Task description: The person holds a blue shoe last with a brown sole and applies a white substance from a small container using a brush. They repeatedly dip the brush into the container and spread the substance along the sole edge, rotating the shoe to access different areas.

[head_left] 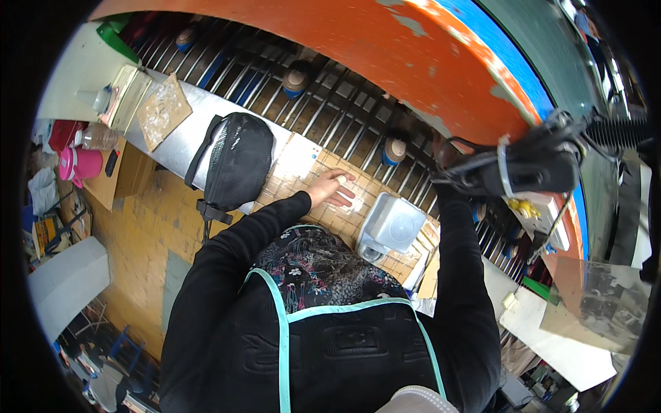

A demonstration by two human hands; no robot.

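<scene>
My left hand (332,190) rests over the tan, grid-lined board (303,180) at the middle of the work ledge, fingers apart. A small whitish spot (342,179) shows at its fingers; whether it is a loose piece or a finger wrap I cannot make out. To its right on the board sits a clear and grey plastic container (394,224). My right arm (460,241) reaches forward past the board to the rods. Its hand is hidden behind a dark bundle of cables and a black device (530,172). A black zipped bag (237,162) lies left of my left hand.
Beyond the ledge runs a rack of metal rods (337,110) with several blue-and-tan spools (296,81). An orange machine panel (385,48) curves over it. A worn brown board (164,111) lies at the left end. A pink mug (84,164) stands farther left.
</scene>
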